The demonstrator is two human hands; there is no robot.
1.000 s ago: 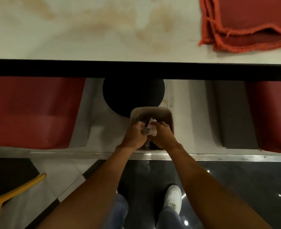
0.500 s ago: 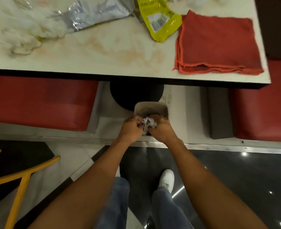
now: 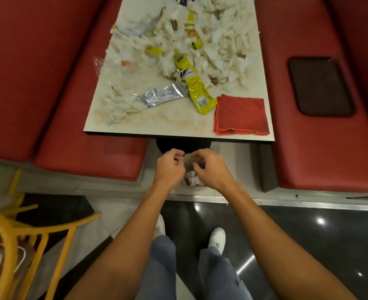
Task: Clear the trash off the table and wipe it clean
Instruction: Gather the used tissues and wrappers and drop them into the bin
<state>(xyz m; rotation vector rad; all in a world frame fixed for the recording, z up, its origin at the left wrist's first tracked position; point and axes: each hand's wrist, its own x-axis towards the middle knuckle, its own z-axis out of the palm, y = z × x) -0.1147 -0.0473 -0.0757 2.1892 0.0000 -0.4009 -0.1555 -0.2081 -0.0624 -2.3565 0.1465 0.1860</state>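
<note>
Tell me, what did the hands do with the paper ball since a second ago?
Both hands let go of the crumpled paper, which now lies in the bin. The left hand and right hand have lifted and moved apart, holding nothing. The red cloth stays folded on the table's near corner, and the trash pile is still there.

Trash (image 3: 178,55) crowds most of the table (image 3: 157,123). A bare strip runs along its near edge, beside the red cloth (image 3: 241,114).

Bin (image 3: 189,163) mostly hidden; table (image 3: 157,124) far end cut off; tissue pile (image 3: 222,50) blurred.
</note>
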